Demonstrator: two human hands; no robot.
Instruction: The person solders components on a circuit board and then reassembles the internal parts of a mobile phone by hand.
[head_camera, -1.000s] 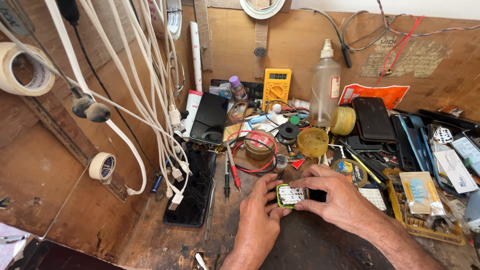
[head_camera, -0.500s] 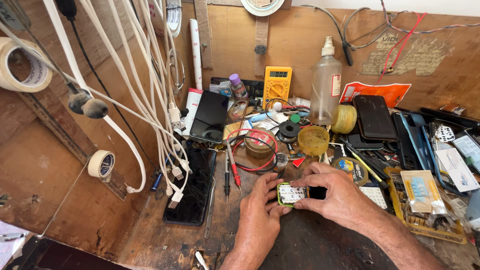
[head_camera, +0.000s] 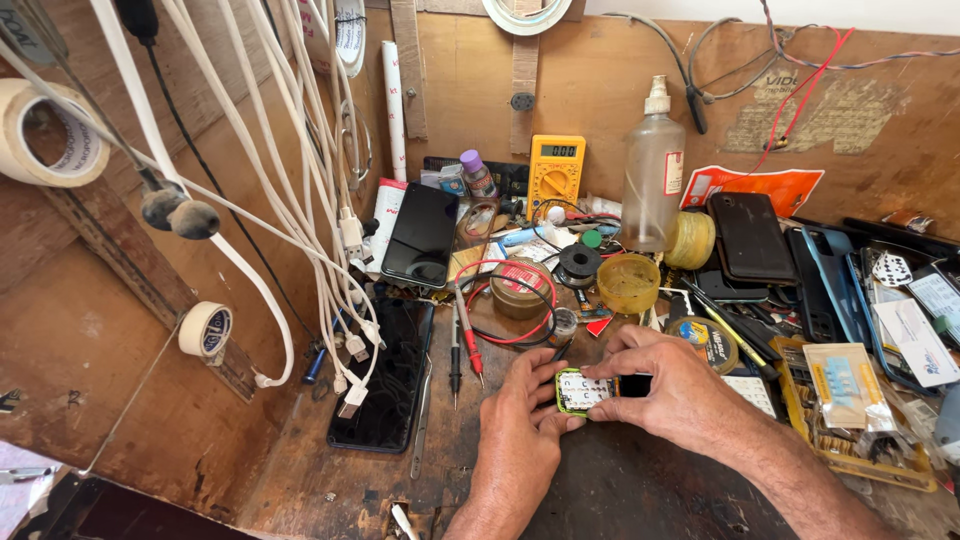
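A small rectangular circuit board (head_camera: 579, 391) with a green rim lies between both hands near the bench's front. My left hand (head_camera: 519, 425) grips its left edge with thumb and fingers. My right hand (head_camera: 668, 385) holds its right end, fingers curled over a dark part there. Just above the hands lie red and black test probes (head_camera: 464, 345) with looped red wire.
A dark phone (head_camera: 385, 373) lies flat to the left, another phone (head_camera: 422, 234) leans behind it. White cables (head_camera: 330, 230) hang at left. A yellow multimeter (head_camera: 555, 173), plastic bottle (head_camera: 652, 176), yellow cup (head_camera: 628, 281), solder spool (head_camera: 579, 264) and phone parts (head_camera: 750, 238) crowd the back and right.
Both hands stay on the small board, with only slight finger shifts. The view has barely moved.
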